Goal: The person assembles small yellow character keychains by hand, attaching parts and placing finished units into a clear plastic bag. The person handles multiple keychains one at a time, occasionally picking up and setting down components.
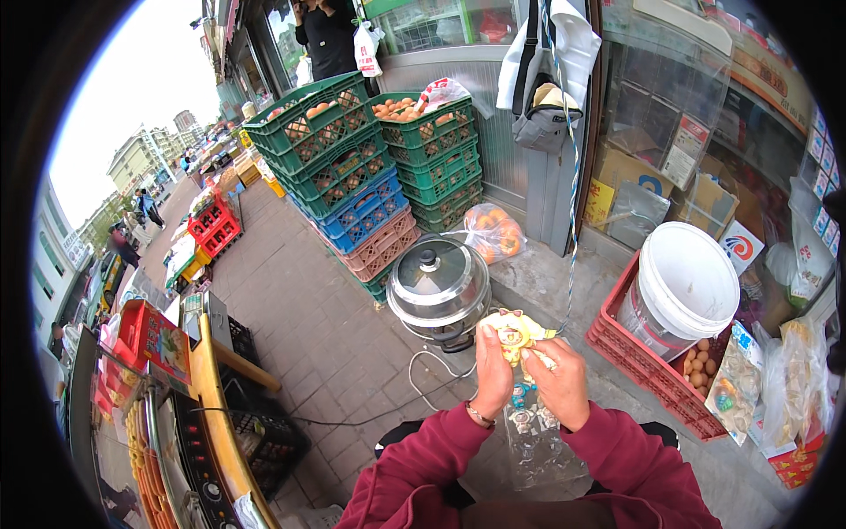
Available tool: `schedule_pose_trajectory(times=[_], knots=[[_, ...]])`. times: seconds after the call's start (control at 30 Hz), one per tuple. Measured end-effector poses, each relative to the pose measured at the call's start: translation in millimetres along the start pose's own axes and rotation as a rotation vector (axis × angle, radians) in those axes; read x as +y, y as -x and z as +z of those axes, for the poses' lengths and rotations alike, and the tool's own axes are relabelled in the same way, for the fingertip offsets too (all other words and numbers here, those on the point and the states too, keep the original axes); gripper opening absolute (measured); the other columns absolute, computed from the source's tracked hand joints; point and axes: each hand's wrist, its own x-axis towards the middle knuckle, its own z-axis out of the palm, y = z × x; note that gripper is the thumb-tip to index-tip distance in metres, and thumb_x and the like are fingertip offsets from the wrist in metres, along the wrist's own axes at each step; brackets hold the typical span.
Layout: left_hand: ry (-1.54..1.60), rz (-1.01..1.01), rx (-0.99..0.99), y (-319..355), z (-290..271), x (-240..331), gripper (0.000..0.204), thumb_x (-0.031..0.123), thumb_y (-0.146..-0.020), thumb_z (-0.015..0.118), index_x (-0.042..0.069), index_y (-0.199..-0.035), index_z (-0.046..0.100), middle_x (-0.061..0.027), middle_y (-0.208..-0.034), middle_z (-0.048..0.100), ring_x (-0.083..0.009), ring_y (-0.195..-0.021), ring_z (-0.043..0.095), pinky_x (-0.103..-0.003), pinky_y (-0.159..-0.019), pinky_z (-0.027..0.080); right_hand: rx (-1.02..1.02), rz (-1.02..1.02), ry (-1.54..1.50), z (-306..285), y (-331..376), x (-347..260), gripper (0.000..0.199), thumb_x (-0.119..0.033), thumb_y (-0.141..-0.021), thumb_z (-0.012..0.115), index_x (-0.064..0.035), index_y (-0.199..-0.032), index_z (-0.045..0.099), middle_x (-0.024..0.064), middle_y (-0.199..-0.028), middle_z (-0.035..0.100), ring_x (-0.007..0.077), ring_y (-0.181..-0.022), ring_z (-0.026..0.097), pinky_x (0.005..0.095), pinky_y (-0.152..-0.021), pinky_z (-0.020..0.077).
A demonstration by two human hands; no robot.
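left hand (492, 370): yours, raised mid-frame, fingers curled and pinching the 9 o'clock side of the yellow food item (511, 333).
right hand (557, 381): yours, fingers pinched on the 4 o'clock edge of the same item, thumb on top.
yellow food item: held in the air between both hands, above your lap; pale yellow, lumpy, too small to tell what it is exactly.
progress: judging by the grip, you're mid-way through peeling or pulling it apart; part looks opened, most is whole. Not finished.
clear plastic bag (533, 441): hangs at 6 o'clock below the hands, with small printed shapes; whether a finger holds it, can't tell.
steel pot (438, 286): lid on, at 10 o'clock from the hands, on the pavement, cord trailing from it.
white bucket (683, 282): at 2 o'clock, sits in a red crate (656, 392) with eggs beside it.
stacked crates (370, 176): green, blue, pink, at 11 o'clock, well apart, eggs on top.
orange fruit bag (493, 234): at 12 o'clock, behind the pot.
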Motion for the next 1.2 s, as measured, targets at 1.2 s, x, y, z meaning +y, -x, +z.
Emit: schedule_pose_trajectory(times=[1.2], knots=[[-0.114,0.030,-0.152,4.0,2.0,1.4,0.037,0.036,-0.113,0.034,0.003,-0.126,0.047,-0.0101,-0.117,0.063,-0.0135,-0.105,0.063,-0.028,-0.091,0.052,-0.198,0.871,-0.861,-16.0,-16.3,44.6,0.016,-0.004,-0.090,0.065,0.0020,-0.105,0.067,0.0079,-0.086,0.070,0.0057,-0.050,0.053,0.0189,-0.037,0.0321]])
